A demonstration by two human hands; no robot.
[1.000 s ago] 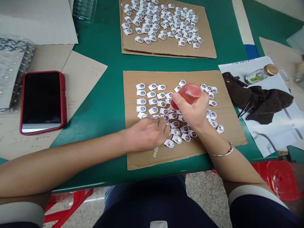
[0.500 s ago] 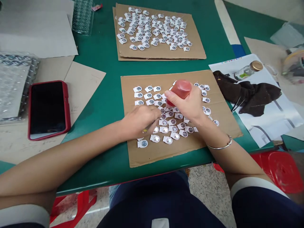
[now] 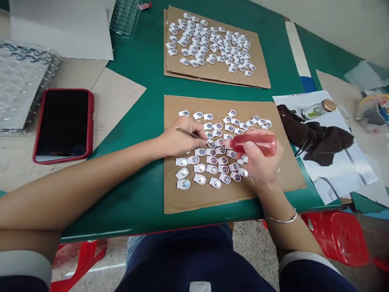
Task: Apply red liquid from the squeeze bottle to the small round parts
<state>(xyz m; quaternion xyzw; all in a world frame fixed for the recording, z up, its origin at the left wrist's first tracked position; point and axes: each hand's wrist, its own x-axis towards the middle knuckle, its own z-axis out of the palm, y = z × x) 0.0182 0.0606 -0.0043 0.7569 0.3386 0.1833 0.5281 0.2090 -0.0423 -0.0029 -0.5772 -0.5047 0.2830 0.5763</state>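
Note:
My right hand [image 3: 265, 162] is wrapped round a red squeeze bottle [image 3: 255, 143], tilted nearly flat with its pale nozzle pointing left. The nozzle tip is at one of the small white tags with round dark-silver discs [image 3: 219, 142]. Pinched in my left hand [image 3: 184, 138] is a thin metal stick-like tool [image 3: 191, 132], its tip close to the neighbouring tag [image 3: 210, 143]. Many such tags lie in rough rows on a brown cardboard sheet [image 3: 194, 200]. Some are hidden beneath my hands.
Farther back lie stacked cardboard sheets [image 3: 219, 79] full of similar tags. On the left are a red-cased phone [image 3: 63, 125] and bubble wrap [image 3: 18, 97]. To the right, dark cloth [image 3: 325, 142] and a glass jar [image 3: 316, 109] rest on printed paper [image 3: 349, 174]. A red stool [image 3: 340, 239] stands below.
The bottle has tipped from upright-looking to nearly flat, its nozzle now at a tag. My left hand has moved up, and its tool now shows above the fingers. The camera view has shifted slightly.

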